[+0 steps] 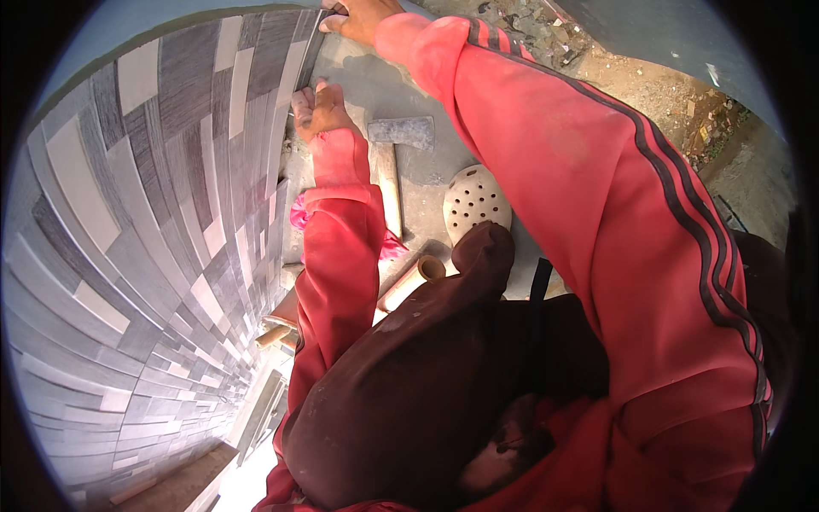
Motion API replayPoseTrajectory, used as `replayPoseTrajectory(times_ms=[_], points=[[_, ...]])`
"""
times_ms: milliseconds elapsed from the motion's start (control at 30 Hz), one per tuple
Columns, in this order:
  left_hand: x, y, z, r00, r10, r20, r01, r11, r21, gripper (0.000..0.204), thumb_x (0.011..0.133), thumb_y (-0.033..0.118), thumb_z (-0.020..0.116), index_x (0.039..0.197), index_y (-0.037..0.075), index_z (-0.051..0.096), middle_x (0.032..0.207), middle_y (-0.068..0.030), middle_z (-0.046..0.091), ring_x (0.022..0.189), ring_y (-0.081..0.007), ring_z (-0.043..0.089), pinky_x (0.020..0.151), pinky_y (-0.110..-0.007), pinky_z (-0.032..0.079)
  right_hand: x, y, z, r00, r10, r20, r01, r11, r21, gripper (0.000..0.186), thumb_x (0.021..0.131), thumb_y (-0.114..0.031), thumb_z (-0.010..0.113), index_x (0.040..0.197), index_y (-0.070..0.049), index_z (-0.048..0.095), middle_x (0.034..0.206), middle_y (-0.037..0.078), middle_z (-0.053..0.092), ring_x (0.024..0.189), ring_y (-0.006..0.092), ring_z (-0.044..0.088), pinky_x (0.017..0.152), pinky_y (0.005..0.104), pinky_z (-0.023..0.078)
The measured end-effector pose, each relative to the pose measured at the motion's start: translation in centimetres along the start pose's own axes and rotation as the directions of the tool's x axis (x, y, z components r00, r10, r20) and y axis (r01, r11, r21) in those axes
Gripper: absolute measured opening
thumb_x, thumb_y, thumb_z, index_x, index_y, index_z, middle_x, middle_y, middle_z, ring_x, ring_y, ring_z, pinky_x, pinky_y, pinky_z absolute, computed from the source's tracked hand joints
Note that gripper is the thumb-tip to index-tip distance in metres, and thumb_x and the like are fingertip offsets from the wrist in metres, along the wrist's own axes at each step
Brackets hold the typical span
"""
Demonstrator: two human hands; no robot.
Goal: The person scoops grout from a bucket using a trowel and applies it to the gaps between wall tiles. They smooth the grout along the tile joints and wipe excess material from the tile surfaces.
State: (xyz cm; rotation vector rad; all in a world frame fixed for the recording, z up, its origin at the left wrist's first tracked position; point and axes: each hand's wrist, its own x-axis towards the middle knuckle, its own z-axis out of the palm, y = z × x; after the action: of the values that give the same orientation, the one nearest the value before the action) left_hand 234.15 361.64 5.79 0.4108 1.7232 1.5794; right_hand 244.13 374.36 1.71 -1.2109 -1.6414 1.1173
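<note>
A wall (183,213) faced in grey, dark and white strip-patterned tiles rises along my left. At its far end stands a narrow tile (305,49) with a dark edge. My right hand (360,19) grips that tile's upper edge, thumb and fingers bent round it. Lower on the same edge is my left hand (321,111), fingers curled in against the tile and thumb raised; part of its grip is hidden. Close beside my left wrist lies a hatchet (403,132) with a flat grey metal head and a wooden handle, touched by neither hand.
A beige holed clog (476,200) is on my foot, on the concrete floor (418,171). Near my knee lies a hollow tan tube (418,277), with a pink plastic piece (392,246) by it. Rubble (682,102) covers the ground at far right.
</note>
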Motion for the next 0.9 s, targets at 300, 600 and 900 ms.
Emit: replayPoseTrajectory(times_ms=[300,600,900], points=[[0.4,1.2,-1.7,0.991,-0.051,0.123,0.056,0.998,-0.037,0.033,0.086,-0.006,0.056,0.117,-0.006,0.042,0.101,-0.0078,0.049,0.104,-0.022,0.056,0.089,-0.033,0.051,1.2,1.6,4.1,0.991,0.042,-0.125,-0.038,0.999,0.033,0.027,0.082,-0.019,0.066,0.106,-0.007,0.062,0.108,0.019,0.06,0.105,0.0398,0.053,0.089,0.048,0.044],[-0.3,0.7,-1.5,0.993,-0.064,0.102,0.071,0.996,-0.061,0.052,0.085,-0.004,0.057,0.131,-0.009,0.031,0.105,-0.0084,0.048,0.109,-0.024,0.053,0.094,-0.038,0.048,0.8,2.3,3.6,0.985,-0.007,-0.173,0.009,1.0,0.014,0.023,0.08,-0.019,0.065,0.099,-0.007,0.063,0.101,0.016,0.062,0.102,0.038,0.054,0.087,0.0476,0.044],[0.8,1.1,-2.2,0.996,-0.066,0.054,0.075,0.981,-0.18,0.052,0.09,-0.003,0.052,0.134,-0.01,0.025,0.11,-0.0114,0.048,0.116,-0.0258,0.049,0.102,-0.039,0.043,1.0,-0.5,2.1,0.994,0.066,-0.092,-0.05,0.986,0.161,0.021,0.077,-0.017,0.067,0.094,-0.004,0.067,0.096,0.02,0.065,0.097,0.0392,0.059,0.085,0.0464,0.046]])
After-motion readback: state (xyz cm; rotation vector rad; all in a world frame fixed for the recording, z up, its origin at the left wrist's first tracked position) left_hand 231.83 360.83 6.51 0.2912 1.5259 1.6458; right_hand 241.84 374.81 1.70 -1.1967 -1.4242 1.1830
